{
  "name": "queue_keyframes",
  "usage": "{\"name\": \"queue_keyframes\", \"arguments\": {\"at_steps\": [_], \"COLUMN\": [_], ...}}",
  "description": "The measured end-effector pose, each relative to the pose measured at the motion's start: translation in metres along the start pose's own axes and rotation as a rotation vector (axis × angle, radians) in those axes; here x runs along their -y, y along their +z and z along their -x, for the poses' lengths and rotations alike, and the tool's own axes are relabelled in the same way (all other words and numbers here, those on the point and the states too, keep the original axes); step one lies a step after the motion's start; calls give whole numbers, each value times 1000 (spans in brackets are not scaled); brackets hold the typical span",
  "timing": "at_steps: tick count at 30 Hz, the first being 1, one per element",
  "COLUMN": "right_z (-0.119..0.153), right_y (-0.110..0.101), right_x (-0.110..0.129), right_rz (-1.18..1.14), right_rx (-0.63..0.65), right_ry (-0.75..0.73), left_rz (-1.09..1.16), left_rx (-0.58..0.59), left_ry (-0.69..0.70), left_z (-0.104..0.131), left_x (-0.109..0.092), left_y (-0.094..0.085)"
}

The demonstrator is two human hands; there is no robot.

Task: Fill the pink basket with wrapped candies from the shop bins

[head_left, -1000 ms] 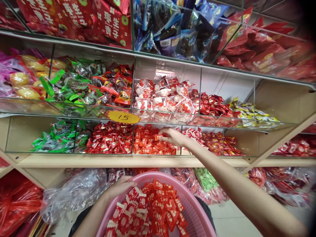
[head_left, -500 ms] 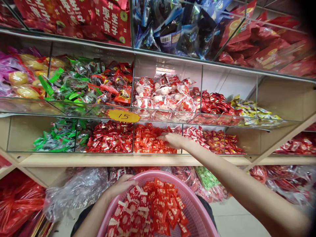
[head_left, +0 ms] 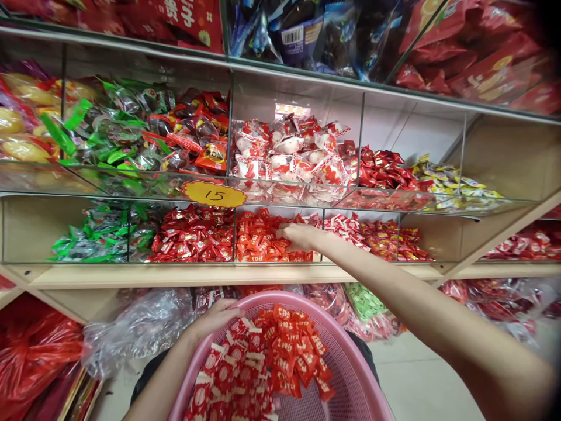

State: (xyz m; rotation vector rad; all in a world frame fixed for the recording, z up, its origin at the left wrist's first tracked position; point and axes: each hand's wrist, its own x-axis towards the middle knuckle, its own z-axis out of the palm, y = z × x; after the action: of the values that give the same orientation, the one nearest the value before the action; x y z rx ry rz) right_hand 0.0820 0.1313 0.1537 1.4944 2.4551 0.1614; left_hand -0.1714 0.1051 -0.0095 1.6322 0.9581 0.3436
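Observation:
My right hand (head_left: 300,237) reaches into the lower shelf bin of orange-red wrapped candies (head_left: 256,237), its curled fingers on the pile; what they grip, if anything, is hidden. Below, a pink plastic basket (head_left: 350,345) holds orange-red packets (head_left: 291,351) on the right and red-and-white packets (head_left: 236,374) on the left. My left hand (head_left: 219,316) is closed on the basket's upper left rim.
Clear dividers split the shelves into bins of candy, with a yellow tag (head_left: 214,194) marked 15 above. Under the wooden shelf edge (head_left: 175,276) lie clear plastic bags (head_left: 135,333) and a red bag (head_left: 37,345) at the left.
The view has shifted, so the shelves sit slightly higher in the picture. My right hand remains at the orange-red candies, its fingers now more curled. My left hand stays on the rim.

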Motion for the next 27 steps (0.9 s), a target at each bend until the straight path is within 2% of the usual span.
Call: {"name": "queue_keyframes", "arguments": {"at_steps": [6,12,16,19,22,27], "right_z": [-3,-2,19,51,89,138], "right_y": [1,-2,-14,-14,9,70], "right_x": [0,-10,-5,17,51,107], "right_rz": [-6,-103,-202,-314,-492,-610], "right_rx": [-17,-150,-318,-378,-272,107], "right_ry": [-6,38,9,-28,-37,25], "left_rz": [-13,1,-8,-19,-48,-71], "left_rx": [11,3,-5,-7,-6,2], "left_ry": [-11,-56,-68,-52,-34,-48], "left_z": [-3,0,3,4,5,6], "left_x": [3,-4,-10,-13,-15,-16], "left_y": [-1,1,1,1,0,0]}}
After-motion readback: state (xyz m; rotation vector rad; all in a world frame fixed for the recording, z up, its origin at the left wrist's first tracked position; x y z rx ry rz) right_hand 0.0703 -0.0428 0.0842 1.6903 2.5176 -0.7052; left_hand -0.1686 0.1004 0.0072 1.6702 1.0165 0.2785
